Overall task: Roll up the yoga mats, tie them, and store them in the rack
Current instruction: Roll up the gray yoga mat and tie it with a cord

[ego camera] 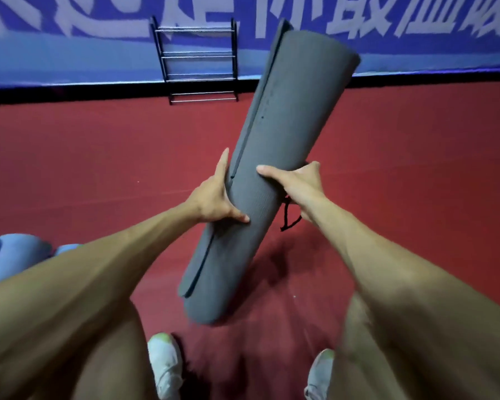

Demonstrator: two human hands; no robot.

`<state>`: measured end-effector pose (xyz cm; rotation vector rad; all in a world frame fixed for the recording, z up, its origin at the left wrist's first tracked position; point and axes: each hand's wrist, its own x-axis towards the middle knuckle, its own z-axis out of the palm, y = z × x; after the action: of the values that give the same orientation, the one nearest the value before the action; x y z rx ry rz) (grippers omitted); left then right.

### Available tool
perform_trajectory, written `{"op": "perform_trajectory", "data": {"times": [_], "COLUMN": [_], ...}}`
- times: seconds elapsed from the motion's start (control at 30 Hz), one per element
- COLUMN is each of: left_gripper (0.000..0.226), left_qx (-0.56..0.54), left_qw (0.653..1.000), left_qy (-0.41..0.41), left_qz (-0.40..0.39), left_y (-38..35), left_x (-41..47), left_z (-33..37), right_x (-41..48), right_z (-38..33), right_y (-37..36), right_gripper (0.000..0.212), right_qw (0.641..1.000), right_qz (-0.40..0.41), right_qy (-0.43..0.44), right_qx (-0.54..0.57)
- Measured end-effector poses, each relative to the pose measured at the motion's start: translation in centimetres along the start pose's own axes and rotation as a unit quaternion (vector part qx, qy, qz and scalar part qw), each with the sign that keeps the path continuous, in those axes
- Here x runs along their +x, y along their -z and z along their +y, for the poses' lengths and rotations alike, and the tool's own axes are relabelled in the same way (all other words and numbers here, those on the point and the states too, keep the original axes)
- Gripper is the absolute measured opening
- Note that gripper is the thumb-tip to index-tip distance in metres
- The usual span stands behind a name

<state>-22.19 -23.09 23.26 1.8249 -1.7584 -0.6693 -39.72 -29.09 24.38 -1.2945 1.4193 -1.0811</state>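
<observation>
Grey foam rolled tight, the mat (272, 168) slants across the middle of the frame, lifted off the red floor (70, 168). The left hand (214, 197) and right hand (298, 183) both grip it mid-length, fingers curled round its sides. A black cord (286, 219) dangles under the right hand and no loop crosses the roll, so tying seems to be the step in hand. Next it needs wrapping and knotting, then carrying to the rack (197, 59) at upper centre.

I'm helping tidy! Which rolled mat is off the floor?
The dark grey yoga mat, gripped by left hand and right hand; the light blue mat lies on the floor.
</observation>
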Motion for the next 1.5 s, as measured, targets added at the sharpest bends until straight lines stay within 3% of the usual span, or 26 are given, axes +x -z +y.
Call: {"op": "perform_trajectory", "data": {"times": [0.07, 0.13, 0.27, 0.33, 0.5, 0.63, 0.77, 0.97, 1.07, 1.27, 1.4, 1.5], "left_gripper": [0.139, 0.119, 0.075, 0.066, 0.086, 0.074, 0.086, 0.132, 0.129, 0.116, 0.117, 0.118], "left_qx": [-0.05, -0.139, -0.217, -0.244, -0.219, -0.152, -0.186, -0.099, -0.098, -0.136, -0.17, -0.182], "left_qw": [0.998, 0.989, 0.974, 0.966, 0.973, 0.981, 0.962, 0.964, 0.956, 0.941, 0.937, 0.942], "left_qy": [0.012, 0.006, 0.055, 0.072, 0.029, -0.006, -0.005, -0.014, -0.023, -0.026, -0.031, -0.045], "left_qz": [-0.035, -0.039, 0.025, 0.036, 0.073, 0.123, 0.198, 0.247, 0.275, 0.308, 0.303, 0.278], "left_y": [0.9, 1.6, 2.6, 3.3, 5.0, 6.7, 7.6, 8.0, 7.6, 8.8, 9.6, 9.8], "left_x": [-0.7, -1.2, -1.9, -2.1, -2.8, -3.0, -3.2, -3.2, -3.0, -3.2, -3.7, -4.2], "left_z": [-2.0, -3.1, -3.2, -2.8, -1.9, -0.9, 1.2, 3.3, 3.6, 2.3, 1.4, 1.2], "right_x": [-0.5, -0.5, -0.2, 0.0, -0.7, -0.8, -1.3, -1.9, -2.6, -2.6, -2.4, -3.1], "right_z": [0.4, 0.6, 0.6, 0.7, 0.7, 0.8, 0.2, 0.5, 0.4, -1.5, -3.3, -6.0], "right_y": [-2.1, -3.5, -4.7, -5.0, -5.1, -4.3, -3.8, -4.5, -4.5, -1.5, 0.4, 0.5], "right_gripper": [0.11, 0.11, 0.101, 0.108, 0.12, 0.114, 0.095, 0.112, 0.111, 0.063, 0.047, 0.037], "right_qw": [0.995, 0.989, 0.977, 0.969, 0.958, 0.947, 0.935, 0.915, 0.919, 0.908, 0.92, 0.941], "right_qz": [-0.036, -0.055, -0.105, -0.121, -0.127, -0.152, -0.169, -0.18, -0.176, -0.255, -0.135, -0.075], "right_qy": [0.024, 0.048, 0.072, 0.094, 0.113, 0.145, 0.191, 0.22, 0.206, 0.221, 0.301, 0.316], "right_qx": [-0.086, -0.127, -0.173, -0.194, -0.232, -0.244, -0.247, -0.287, -0.286, -0.248, -0.212, -0.097]}}
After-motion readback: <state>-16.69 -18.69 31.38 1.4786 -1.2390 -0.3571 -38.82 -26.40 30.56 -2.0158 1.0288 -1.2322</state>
